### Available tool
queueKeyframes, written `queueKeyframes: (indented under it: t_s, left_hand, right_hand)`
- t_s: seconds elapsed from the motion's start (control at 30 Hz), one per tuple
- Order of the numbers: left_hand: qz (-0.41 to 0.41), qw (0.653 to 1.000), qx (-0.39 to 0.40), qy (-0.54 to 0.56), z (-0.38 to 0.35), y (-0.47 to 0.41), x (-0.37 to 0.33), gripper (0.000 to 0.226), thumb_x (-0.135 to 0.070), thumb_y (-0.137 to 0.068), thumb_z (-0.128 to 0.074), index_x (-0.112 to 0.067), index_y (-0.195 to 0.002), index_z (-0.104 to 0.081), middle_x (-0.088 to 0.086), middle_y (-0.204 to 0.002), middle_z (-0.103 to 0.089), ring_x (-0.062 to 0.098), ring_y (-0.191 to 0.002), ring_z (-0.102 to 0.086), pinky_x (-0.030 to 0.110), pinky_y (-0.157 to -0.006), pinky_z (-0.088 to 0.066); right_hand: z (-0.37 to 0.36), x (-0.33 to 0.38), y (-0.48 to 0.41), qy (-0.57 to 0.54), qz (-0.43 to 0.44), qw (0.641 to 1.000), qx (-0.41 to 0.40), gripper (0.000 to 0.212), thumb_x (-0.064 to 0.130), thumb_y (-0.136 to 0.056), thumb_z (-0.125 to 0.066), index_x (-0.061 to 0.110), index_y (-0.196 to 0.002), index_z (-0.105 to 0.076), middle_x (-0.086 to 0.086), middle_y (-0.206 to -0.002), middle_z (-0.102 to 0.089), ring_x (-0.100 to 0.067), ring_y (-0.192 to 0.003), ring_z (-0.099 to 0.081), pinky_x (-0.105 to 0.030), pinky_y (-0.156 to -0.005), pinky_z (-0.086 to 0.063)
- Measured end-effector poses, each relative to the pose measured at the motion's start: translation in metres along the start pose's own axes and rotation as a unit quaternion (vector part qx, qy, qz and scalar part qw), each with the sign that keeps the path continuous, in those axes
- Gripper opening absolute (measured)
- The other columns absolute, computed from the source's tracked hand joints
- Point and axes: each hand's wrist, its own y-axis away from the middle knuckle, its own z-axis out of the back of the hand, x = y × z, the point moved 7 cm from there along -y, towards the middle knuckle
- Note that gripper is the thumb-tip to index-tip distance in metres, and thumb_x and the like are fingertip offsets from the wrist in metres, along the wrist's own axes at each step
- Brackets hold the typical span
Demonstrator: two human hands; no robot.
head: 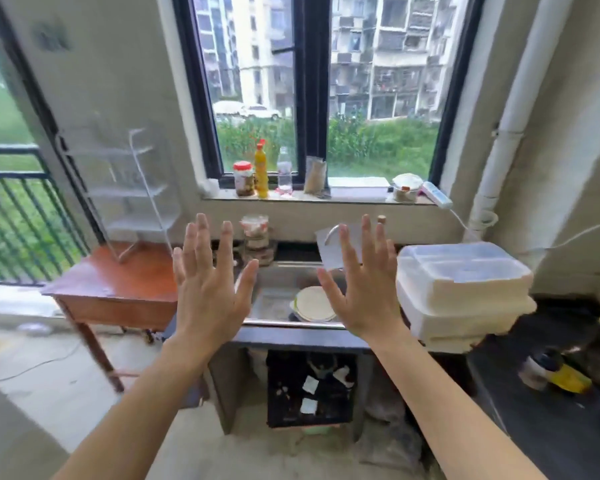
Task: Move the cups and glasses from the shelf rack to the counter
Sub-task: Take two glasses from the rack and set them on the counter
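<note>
Our two bare forearms reach forward from the bottom edge, and both hands are raised with their backs toward us. We hold the left hand (210,289) in front of the left rim of the sink (278,299), its fingers straight and spread wide, gripping nothing. We hold the right hand (364,289) in front of the sink's right side in the same way, fingers splayed and touching nothing.

Far left of the sink stands a reddish wooden table (118,282). The white wire shelf rack (132,188) sits on its back part, against the wall. The rack is blurred, so we cannot tell what its tiers carry. Just behind the sink's back-left corner, on the dark counter (302,338), we see a stack of clear glasses (255,237), also too blurred to count.

Inside the sink, toward its front, lies a pale round bowl (314,304), partly hidden by our right thumb. A curved tap (331,233) rises behind the sink's back rim. Below the sink a black crate (310,389) sits on the floor.

Above the sink, on the windowsill (357,197), we see a red-lidded jar (243,178), a yellow bottle (261,171) and a clear bottle (284,171) side by side. Just right of the sink, white plastic containers (465,292) are stacked on the counter.
</note>
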Motion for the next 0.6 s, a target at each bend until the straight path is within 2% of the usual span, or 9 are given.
queueKeyframes:
  t_s: [0.1, 0.2, 0.33, 0.6]
  left_hand:
    - [0.033, 0.998, -0.013, -0.044, 0.011, -0.015, 0.071, 0.073, -0.058, -0.097, -0.025, -0.018, -0.158, -0.016, 0.013, -0.166, 0.002, 0.031, -0.152, 0.001, 0.061, -0.118, -0.009]
    - [0.078, 0.994, -0.017, -0.076, 0.011, -0.023, 0.135, 0.073, -0.059, -0.097, -0.024, -0.019, -0.158, -0.015, 0.011, -0.167, 0.004, 0.029, -0.153, 0.004, 0.057, -0.119, -0.005]
    - [0.12, 0.989, -0.017, -0.09, -0.009, -0.042, 0.204, 0.073, -0.057, -0.098, -0.026, -0.018, -0.159, -0.013, 0.009, -0.167, 0.005, 0.026, -0.153, 0.007, 0.058, -0.12, -0.005]
    - [0.136, 0.983, 0.001, -0.126, -0.07, -0.17, 0.316, 0.074, -0.059, -0.099, -0.022, -0.022, -0.159, -0.003, 0.009, -0.165, 0.014, 0.023, -0.152, 0.015, 0.056, -0.121, -0.001]
  right_hand:
    - [-0.057, 0.052, -0.037, -0.022, 0.034, 0.999, 0.02, 0.077, 0.063, -0.099, -0.036, 0.022, -0.161, -0.02, -0.015, -0.17, -0.004, -0.037, -0.156, -0.002, -0.054, -0.124, -0.003]
    - [-0.118, 0.09, -0.064, -0.055, 0.061, 0.996, 0.046, 0.08, 0.063, -0.098, -0.04, 0.023, -0.162, -0.015, -0.013, -0.17, 0.001, -0.034, -0.156, 0.002, -0.051, -0.124, 0.001]
    - [-0.2, 0.126, -0.099, -0.093, 0.09, 0.989, 0.075, 0.08, 0.066, -0.098, -0.033, 0.024, -0.162, -0.012, -0.012, -0.17, 0.003, -0.034, -0.156, 0.004, -0.054, -0.125, -0.003]
    - [-0.344, 0.162, -0.229, -0.154, 0.105, 0.979, 0.085, 0.081, 0.066, -0.098, -0.034, 0.026, -0.163, -0.006, -0.011, -0.17, 0.006, -0.035, -0.156, 0.004, -0.057, -0.124, -0.008]
